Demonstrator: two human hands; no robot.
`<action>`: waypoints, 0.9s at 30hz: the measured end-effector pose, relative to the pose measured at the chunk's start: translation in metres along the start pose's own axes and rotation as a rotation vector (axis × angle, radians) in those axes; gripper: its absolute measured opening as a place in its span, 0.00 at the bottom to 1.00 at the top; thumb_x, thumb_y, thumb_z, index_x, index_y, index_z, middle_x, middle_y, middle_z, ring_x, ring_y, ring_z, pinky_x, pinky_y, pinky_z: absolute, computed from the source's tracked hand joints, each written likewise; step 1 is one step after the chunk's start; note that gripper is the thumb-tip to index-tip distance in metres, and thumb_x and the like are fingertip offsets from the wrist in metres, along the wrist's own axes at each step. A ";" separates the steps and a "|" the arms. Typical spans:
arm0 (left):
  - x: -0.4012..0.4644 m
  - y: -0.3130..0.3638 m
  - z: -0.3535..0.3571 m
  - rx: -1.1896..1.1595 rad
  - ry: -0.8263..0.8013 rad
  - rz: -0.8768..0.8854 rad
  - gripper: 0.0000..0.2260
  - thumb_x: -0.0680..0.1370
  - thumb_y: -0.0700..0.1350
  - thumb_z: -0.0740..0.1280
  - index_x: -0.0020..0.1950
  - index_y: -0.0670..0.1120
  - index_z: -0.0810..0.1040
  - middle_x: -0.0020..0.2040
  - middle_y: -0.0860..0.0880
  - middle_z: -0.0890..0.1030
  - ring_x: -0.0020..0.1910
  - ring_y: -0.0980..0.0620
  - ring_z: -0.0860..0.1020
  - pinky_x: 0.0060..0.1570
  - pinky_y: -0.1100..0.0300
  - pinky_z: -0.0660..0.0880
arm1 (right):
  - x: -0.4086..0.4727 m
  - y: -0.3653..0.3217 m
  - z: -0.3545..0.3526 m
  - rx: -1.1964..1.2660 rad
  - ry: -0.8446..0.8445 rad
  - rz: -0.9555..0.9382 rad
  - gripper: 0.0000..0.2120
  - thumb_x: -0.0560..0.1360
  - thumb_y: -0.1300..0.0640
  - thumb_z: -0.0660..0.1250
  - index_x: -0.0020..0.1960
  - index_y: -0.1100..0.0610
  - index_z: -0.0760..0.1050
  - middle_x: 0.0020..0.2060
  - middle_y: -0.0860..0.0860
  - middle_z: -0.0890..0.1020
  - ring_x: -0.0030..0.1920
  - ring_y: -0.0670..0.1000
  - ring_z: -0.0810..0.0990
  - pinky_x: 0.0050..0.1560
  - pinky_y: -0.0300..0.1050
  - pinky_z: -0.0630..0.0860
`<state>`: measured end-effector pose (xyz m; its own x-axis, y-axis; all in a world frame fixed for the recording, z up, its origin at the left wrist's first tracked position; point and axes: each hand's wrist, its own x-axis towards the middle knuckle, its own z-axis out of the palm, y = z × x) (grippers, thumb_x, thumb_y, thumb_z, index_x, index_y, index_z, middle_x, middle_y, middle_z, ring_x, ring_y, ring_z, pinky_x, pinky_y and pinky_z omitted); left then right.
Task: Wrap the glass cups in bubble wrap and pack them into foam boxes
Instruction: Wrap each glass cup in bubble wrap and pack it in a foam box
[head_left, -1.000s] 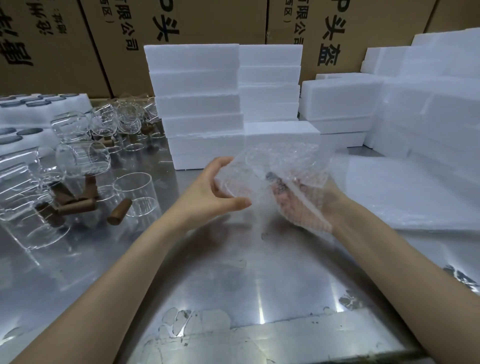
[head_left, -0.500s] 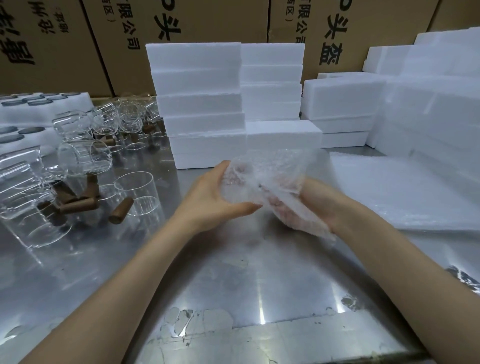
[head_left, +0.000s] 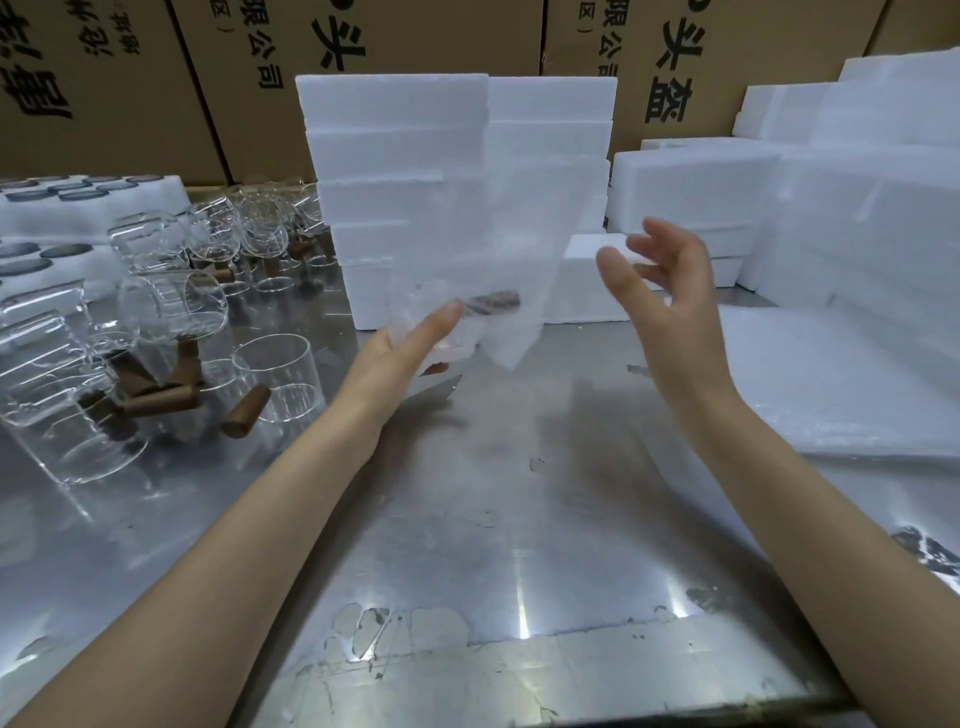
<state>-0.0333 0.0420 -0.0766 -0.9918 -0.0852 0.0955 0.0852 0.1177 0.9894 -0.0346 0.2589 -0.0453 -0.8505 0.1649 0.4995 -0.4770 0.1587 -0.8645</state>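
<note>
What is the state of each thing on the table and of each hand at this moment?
Left hand: holds the cup with its wrap.
Right hand: open, apart from the wrap.
Glass cup: held above the table, partly wrapped.
Bubble wrap sheet: blurred, spread upward.
Unwrapped glass cups: some upright, some on their sides.
Foam boxes: stacked, closed.
Bubble wrap pile: lying flat.

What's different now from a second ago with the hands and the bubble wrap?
The right hand has let go of the bubble wrap and pulled away, open. The wrap has opened out upward. The left hand still holds the wrapped cup. Loose glass cups and foam boxes are unmoved.
</note>
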 end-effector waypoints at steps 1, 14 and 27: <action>-0.001 0.000 0.000 -0.018 -0.066 -0.003 0.33 0.65 0.69 0.71 0.63 0.50 0.79 0.58 0.54 0.82 0.59 0.54 0.79 0.63 0.58 0.71 | -0.001 0.000 0.000 -0.003 -0.076 0.074 0.36 0.68 0.39 0.68 0.71 0.49 0.61 0.64 0.45 0.72 0.63 0.43 0.72 0.56 0.33 0.70; -0.008 -0.005 0.011 0.213 -0.404 0.120 0.24 0.65 0.57 0.78 0.58 0.55 0.78 0.50 0.63 0.83 0.51 0.65 0.80 0.45 0.74 0.73 | -0.001 0.004 0.001 0.102 -0.124 0.024 0.09 0.72 0.59 0.72 0.36 0.50 0.75 0.24 0.37 0.76 0.27 0.35 0.74 0.30 0.27 0.68; -0.016 -0.008 0.026 0.487 -0.300 0.243 0.22 0.63 0.55 0.80 0.51 0.63 0.74 0.49 0.63 0.80 0.48 0.71 0.76 0.45 0.77 0.70 | -0.002 0.001 0.005 0.516 -0.402 0.262 0.16 0.74 0.67 0.65 0.59 0.56 0.77 0.52 0.51 0.84 0.50 0.51 0.83 0.48 0.40 0.80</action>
<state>-0.0211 0.0685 -0.0888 -0.9391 0.2740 0.2072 0.3289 0.5429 0.7727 -0.0348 0.2538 -0.0477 -0.9201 -0.2540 0.2981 -0.2054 -0.3351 -0.9195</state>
